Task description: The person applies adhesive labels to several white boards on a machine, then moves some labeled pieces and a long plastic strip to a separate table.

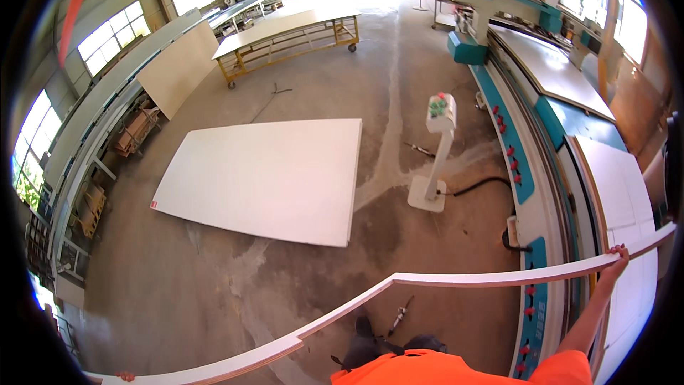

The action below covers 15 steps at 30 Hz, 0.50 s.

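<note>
Operator: How does the strip lie from my hands?

Spotter: The long white strip point(463, 279) runs crosswise in front of you, between your left hand point(125, 376) and your right hand point(617, 262). It shows a sharp corner just ahead of your body and a step farther left. The lens bends edges, so I can't tell how much of the bow is real.

Operator: And my grip?

Spotter: Your right hand is closed around the strip, and a short end reaches past it. On the left, only your fingers show, curled over the edge near the picture's rim; your palm is hidden.

Operator: Which hand is nearer the machine?

Spotter: Your right. It appears over the white board point(618, 189) on the teal-and-white machine point(524, 167); I can't tell how high above. Your left is well apart from it, on the floor side.

Operator: What's around me?

Spotter: Concrete floor point(456, 235), with an air-gun-like tool point(400, 316) near your feet. Ahead, a large white panel point(263, 178) lies flat, left of a white control pedestal point(439, 150). Farther off stands a wheeled, yellow-framed table point(292, 31), with windows point(114, 32) along the left wall.
</note>
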{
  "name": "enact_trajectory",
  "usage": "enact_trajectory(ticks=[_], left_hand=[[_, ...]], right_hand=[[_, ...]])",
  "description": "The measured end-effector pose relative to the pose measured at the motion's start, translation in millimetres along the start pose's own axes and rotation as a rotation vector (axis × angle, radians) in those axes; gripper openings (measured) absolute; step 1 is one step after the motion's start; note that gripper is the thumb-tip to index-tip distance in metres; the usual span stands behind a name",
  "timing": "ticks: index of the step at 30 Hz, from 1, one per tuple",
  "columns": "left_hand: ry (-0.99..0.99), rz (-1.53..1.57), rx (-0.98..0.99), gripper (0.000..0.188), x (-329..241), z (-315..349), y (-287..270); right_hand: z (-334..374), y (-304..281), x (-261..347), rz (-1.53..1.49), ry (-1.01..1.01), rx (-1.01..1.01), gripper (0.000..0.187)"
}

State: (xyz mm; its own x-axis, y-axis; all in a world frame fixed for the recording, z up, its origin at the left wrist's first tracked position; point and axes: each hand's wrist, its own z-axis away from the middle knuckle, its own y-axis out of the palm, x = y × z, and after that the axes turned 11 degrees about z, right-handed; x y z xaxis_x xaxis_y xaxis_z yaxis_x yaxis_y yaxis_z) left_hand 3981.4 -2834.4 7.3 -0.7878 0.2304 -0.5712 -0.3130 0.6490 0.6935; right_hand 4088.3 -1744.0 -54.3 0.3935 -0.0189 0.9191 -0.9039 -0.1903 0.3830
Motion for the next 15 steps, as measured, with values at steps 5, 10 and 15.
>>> enact_trajectory(ticks=[5, 10, 15], left_hand=[[0.05, -0.017, 0.033, 0.048, 94.1, -57.4, 75.2], [0.164, -0.05, 0.012, 0.047, 152.5, -81.6, 117.7], [0.224, -0.194, -0.011, 0.046, 199.5, -114.5, 177.3]], right_hand=[[2.7, 155.1, -47.8, -0.093, -0.004, 0.018, 0.018], [7.7, 292.8, -122.5, -0.353, -0.09, 0.239, 0.014], [-30.5, 569.0, -171.0, -0.116, -0.109, 0.398, 0.008]])
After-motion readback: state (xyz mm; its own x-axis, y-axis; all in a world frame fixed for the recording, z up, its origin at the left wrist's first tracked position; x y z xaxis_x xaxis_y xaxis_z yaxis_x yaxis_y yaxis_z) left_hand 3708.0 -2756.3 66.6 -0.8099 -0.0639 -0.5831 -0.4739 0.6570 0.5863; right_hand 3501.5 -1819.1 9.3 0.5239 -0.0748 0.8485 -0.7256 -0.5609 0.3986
